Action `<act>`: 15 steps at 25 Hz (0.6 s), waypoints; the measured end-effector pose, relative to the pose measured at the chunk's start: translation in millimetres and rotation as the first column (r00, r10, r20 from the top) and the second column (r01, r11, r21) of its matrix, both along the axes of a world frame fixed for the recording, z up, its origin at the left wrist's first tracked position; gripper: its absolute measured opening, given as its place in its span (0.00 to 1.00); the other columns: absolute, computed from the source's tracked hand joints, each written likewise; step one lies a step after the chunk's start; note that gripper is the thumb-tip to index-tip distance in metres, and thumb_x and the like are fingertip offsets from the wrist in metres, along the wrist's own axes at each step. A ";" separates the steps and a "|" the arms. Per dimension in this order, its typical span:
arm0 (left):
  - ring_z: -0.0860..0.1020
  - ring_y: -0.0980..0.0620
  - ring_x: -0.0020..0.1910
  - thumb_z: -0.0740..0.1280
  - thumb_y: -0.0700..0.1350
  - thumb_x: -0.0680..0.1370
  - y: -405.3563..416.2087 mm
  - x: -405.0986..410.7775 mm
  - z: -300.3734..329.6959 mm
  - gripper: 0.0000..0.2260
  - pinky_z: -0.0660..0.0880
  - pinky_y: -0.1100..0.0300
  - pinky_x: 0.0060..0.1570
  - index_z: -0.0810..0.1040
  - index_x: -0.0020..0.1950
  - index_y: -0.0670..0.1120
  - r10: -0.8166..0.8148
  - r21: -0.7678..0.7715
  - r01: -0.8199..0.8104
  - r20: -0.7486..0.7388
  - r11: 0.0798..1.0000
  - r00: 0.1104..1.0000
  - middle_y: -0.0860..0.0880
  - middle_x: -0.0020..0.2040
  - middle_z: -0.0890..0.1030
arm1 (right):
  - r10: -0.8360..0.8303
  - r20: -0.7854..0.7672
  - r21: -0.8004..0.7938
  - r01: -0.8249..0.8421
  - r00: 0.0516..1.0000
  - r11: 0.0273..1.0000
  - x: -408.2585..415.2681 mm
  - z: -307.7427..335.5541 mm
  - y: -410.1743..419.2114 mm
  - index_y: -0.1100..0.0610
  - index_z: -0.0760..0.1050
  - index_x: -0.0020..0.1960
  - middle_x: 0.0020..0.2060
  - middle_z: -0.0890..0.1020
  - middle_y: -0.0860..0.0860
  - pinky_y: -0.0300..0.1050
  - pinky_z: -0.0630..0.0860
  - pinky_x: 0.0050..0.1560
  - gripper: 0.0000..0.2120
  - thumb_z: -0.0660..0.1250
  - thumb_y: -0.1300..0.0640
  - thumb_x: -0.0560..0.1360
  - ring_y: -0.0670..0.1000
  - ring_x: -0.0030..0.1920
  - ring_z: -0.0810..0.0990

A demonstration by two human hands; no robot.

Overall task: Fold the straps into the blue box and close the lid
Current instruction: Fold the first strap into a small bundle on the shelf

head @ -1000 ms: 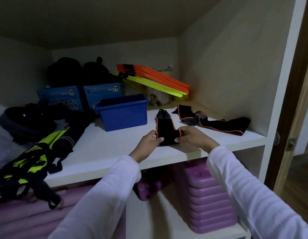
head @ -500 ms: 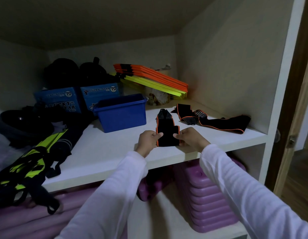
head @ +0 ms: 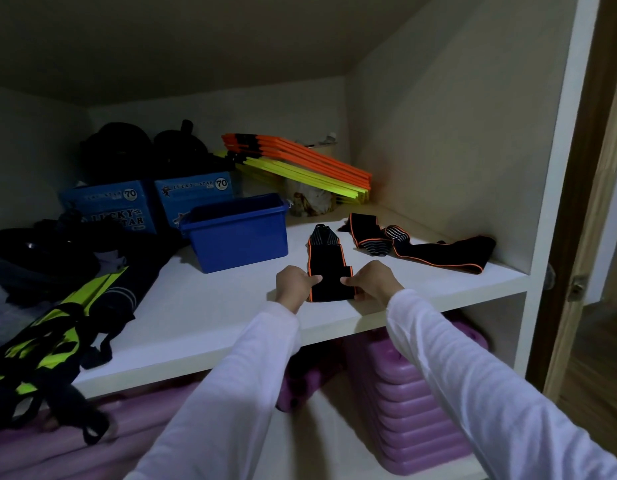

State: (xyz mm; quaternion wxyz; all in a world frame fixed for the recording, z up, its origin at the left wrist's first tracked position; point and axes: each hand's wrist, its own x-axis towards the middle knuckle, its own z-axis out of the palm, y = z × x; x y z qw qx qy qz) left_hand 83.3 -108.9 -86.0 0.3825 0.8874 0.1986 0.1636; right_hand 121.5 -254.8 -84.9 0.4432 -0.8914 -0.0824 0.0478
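- Two hands work one strap at the front edge of the shelf: the left hand pinches its near left corner with thumb on top, and the right hand pinches the near right corner the same way, fingers curled under.
- That strap lies flat on the shelf, its near end doubled over and its striped far end pointing at the back wall, just right of the box.
- A second strap lies loose and crumpled well to the right, untouched.
- The box stands open on the shelf; I see no lid in view.
- Handling, as I judge it: the strap looks light, soft and elastic, so it should fold without effort but may spring open if let go. The corners of the folded end seem the best hold, keeping the layers pressed together.
- Against the earlier frames: both hands stay at the same corners and the strap holds its place; the folded near end looks squarer and flatter now, and the view has shifted slightly.
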 end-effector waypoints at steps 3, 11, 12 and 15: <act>0.62 0.51 0.25 0.69 0.43 0.75 -0.8 0.9 0.6 0.25 0.59 0.59 0.31 0.59 0.23 0.43 0.001 0.032 0.001 -0.042 0.999 0.999 0.46 0.24 0.64 | 0.006 -0.006 -0.003 -0.006 1.000 1.000 0.8 0.4 0.5 0.57 0.67 0.26 0.07 0.68 0.45 0.29 0.65 0.20 0.20 0.70 0.54 0.73 0.42 0.17 0.72; 0.66 0.48 0.31 0.70 0.45 0.75 -2.0 6.1 2.6 0.23 0.58 0.61 0.27 0.61 0.26 0.43 0.035 0.041 -0.031 -0.104 0.999 0.994 0.48 0.26 0.65 | -0.014 0.011 -0.012 0.015 1.000 1.000 5.6 -1.7 5.1 0.58 0.66 0.30 0.07 0.67 0.44 0.36 0.65 0.22 0.18 0.70 0.55 0.72 0.47 0.24 0.72; 0.67 0.48 0.33 0.70 0.45 0.75 -2.2 6.5 3.2 0.22 0.59 0.61 0.27 0.61 0.27 0.43 0.035 0.043 -0.031 -0.108 0.999 0.994 0.47 0.27 0.66 | -0.010 0.027 -0.034 0.010 1.000 0.999 6.5 -2.6 5.2 0.58 0.66 0.30 0.08 0.69 0.47 0.37 0.65 0.24 0.18 0.70 0.54 0.72 0.48 0.26 0.73; 0.71 0.48 0.32 0.70 0.43 0.74 -1.6 8.1 4.3 0.19 0.70 0.55 0.33 0.63 0.29 0.43 0.000 0.017 0.001 -0.084 1.000 0.996 0.44 0.31 0.71 | 0.043 0.136 -0.043 -0.038 0.990 0.998 4.7 -4.3 6.8 0.62 0.71 0.43 0.37 0.80 0.56 0.44 0.75 0.42 0.10 0.69 0.57 0.72 0.57 0.46 0.79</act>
